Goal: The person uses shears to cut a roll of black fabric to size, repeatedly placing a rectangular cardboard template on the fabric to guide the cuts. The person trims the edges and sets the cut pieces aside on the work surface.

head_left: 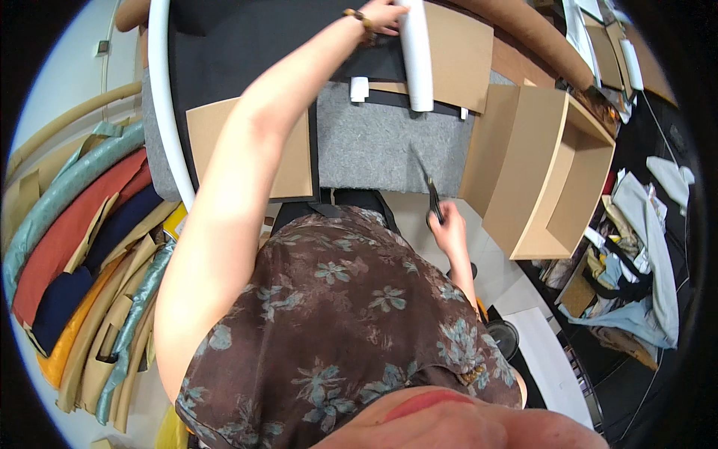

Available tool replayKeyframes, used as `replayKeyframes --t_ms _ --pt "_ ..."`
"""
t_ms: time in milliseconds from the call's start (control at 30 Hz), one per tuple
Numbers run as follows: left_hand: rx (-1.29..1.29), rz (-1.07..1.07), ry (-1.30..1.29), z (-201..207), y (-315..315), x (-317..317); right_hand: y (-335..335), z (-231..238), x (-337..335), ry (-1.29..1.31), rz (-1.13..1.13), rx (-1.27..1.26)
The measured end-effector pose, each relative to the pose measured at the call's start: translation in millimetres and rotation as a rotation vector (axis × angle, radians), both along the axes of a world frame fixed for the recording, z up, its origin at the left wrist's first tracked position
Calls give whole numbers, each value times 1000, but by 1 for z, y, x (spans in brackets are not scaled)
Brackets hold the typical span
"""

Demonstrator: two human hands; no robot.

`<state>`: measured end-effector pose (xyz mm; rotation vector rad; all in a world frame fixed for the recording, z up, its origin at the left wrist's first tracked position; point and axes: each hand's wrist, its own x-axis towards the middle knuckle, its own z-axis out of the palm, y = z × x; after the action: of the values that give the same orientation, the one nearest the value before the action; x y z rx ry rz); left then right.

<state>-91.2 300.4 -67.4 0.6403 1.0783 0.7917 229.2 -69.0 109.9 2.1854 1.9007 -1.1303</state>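
White roll (419,63): our left hand (384,16) touched it, how tightly we couldn't tell; our right hand (449,227) closed around black scissors (432,191)!

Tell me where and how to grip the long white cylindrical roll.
Probably best around the near end of the long white cylindrical roll, coming from the person's side: that end points toward the body and is uncovered, while the left hand is at the far part. The roll's round shape suggests wrapping across its width.
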Motion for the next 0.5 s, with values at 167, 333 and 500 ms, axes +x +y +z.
replayKeyframes --t_ms 167,333,500 --pt "238 193 358 25 9 53 68 40 -44 211 118 -142" --pt "317 92 352 67 -1 132 205 -56 -107 372 388 -305" --pt "353 -26 302 102 -15 117 312 -98 -166 679 355 -825"
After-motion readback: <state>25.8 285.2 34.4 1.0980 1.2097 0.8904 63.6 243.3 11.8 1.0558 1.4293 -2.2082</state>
